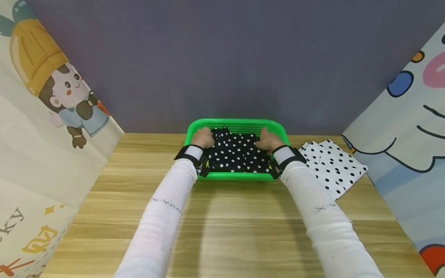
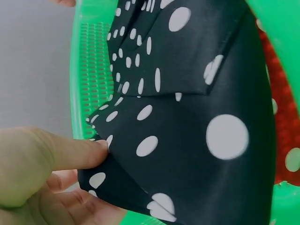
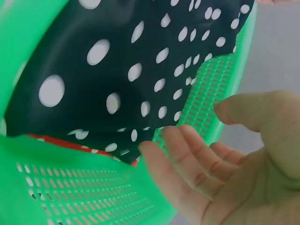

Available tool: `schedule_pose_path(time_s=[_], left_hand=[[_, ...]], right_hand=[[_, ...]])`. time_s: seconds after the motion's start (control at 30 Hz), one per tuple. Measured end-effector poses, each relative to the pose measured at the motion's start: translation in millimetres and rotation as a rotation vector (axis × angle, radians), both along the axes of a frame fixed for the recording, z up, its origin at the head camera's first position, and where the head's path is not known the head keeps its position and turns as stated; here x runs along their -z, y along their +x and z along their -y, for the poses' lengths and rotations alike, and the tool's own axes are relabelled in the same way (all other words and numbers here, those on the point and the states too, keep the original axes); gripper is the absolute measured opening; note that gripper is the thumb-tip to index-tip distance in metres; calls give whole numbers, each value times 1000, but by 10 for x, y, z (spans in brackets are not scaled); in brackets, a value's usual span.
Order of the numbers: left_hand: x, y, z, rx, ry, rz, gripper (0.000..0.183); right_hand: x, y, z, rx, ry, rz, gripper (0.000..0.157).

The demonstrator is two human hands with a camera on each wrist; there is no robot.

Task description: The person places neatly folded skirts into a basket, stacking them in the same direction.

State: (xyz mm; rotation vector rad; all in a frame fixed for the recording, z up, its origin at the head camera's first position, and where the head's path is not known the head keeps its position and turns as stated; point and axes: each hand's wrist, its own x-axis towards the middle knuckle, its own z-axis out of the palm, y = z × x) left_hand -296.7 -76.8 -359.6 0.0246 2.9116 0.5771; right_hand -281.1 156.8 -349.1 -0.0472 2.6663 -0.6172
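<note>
A folded black cloth with white dots (image 1: 236,152) lies in a green perforated plastic basket (image 1: 236,176) at the back of the table. At the basket's left end, my left hand (image 1: 204,137) pinches a corner of that cloth, thumb on top and fingers beneath, as the left wrist view shows. My right hand (image 3: 225,159) is over the basket's right end, thumb spread away from the fingers and its fingertips right at the cloth's edge. Under the black cloth, a red dotted cloth (image 2: 281,112) shows along one side, mostly hidden.
A folded white cloth with black dots (image 1: 335,166) lies on the wooden table (image 1: 240,227), right of the basket and partly behind my right forearm. Close behind the basket rises a grey wall (image 1: 236,65). Printed panels (image 1: 38,154) stand along both sides.
</note>
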Motion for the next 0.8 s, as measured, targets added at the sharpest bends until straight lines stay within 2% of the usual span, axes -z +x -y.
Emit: schedule_pose_path(time_s=[0.17, 0.37, 0.53, 0.7, 0.8], left_hand=[[-47, 11, -24, 6, 6, -5, 34], [-34, 28, 2, -4, 15, 5, 29], [5, 28, 62, 7, 8, 26, 2], [0, 43, 128, 31, 10, 94, 33], [-17, 68, 160, 53, 9, 153, 42]], right_hand=[[-21, -10, 31, 2, -12, 44, 64], [-10, -2, 22, -28, 25, 27, 62], [19, 12, -5, -48, 24, 3, 52], [44, 20, -26, -87, 35, -3, 54], [69, 25, -43, -108, 56, 12, 57]])
